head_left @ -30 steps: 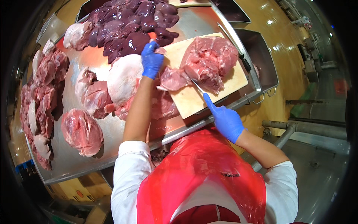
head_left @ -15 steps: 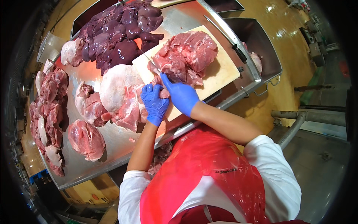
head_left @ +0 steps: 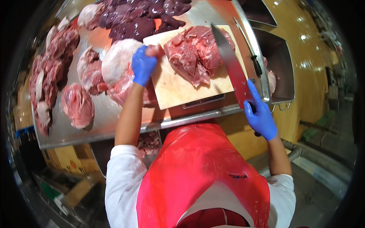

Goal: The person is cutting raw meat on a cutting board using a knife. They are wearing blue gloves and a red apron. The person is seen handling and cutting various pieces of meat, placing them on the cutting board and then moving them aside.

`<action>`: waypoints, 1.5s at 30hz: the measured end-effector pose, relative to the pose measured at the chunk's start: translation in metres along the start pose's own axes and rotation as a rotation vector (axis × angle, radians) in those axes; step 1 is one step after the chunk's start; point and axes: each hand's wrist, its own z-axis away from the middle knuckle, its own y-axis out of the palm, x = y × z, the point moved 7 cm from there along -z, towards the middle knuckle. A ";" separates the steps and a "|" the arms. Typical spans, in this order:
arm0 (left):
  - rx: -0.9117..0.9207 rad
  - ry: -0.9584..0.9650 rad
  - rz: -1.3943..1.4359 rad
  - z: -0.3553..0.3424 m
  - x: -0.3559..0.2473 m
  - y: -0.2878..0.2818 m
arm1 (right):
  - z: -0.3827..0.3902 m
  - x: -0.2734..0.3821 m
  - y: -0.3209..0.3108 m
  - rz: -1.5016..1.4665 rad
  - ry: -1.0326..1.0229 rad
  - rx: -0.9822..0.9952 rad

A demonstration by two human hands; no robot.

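Note:
A large slab of red meat (head_left: 195,51) lies on a pale cutting board (head_left: 178,89) on a steel table (head_left: 110,114). My left hand (head_left: 143,68), in a blue glove, pinches a small piece of meat (head_left: 154,50) at the board's left edge. My right hand (head_left: 260,114), also gloved blue, grips the handle of a long butcher knife (head_left: 232,66) at the table's right front. The blade points away over the board's right side, beside the slab.
Several pale and red meat cuts (head_left: 81,104) cover the table's left half. Dark liver pieces (head_left: 142,19) are heaped at the back. A sharpening steel (head_left: 249,47) lies right of the board, beside a metal bin (head_left: 279,68). I wear a red apron (head_left: 197,171).
My hands have parted from the middle of the board: the left moved to its left edge with a small piece, the right drew the knife back to the right front.

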 end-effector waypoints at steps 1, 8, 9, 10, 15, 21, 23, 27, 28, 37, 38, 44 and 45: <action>0.012 -0.170 0.308 -0.001 0.023 -0.011 | -0.010 -0.011 0.006 -0.124 0.030 -0.033; -0.370 -0.243 0.210 0.229 0.089 -0.132 | -0.055 -0.067 -0.006 -0.427 0.000 -0.147; -0.344 -0.285 0.262 0.269 0.121 -0.124 | -0.068 -0.075 -0.011 -0.472 0.028 -0.056; -0.154 -0.589 -0.160 0.306 0.151 -0.114 | -0.083 -0.073 -0.017 -0.485 -0.005 -0.082; -0.503 -0.450 -0.450 0.309 0.086 -0.122 | -0.180 -0.073 -0.052 -0.475 -0.172 -0.100; -0.310 -0.052 0.579 0.114 -0.024 -0.020 | -0.312 -0.124 -0.007 -0.913 -0.149 -0.012; -0.085 -0.280 0.872 0.074 -0.049 0.044 | -0.315 -0.153 0.021 -1.166 -0.083 0.026; -0.198 -0.038 0.853 0.010 -0.037 0.086 | -0.269 -0.111 0.035 -1.148 -0.099 -0.150; -0.100 0.016 0.976 -0.009 -0.038 0.090 | -0.254 -0.109 0.031 -1.130 -0.110 -0.227; -0.265 0.006 0.381 0.126 -0.038 0.020 | -0.081 -0.037 0.029 -0.203 -0.189 -0.231; -0.198 0.013 0.214 0.145 -0.040 0.011 | -0.064 -0.027 0.047 -0.098 -0.253 -0.085; -0.391 0.064 0.105 0.157 -0.053 -0.013 | -0.102 0.040 0.125 0.093 -0.513 0.155; -0.405 0.056 0.119 0.159 -0.055 -0.011 | -0.101 0.034 0.128 0.124 -0.479 0.195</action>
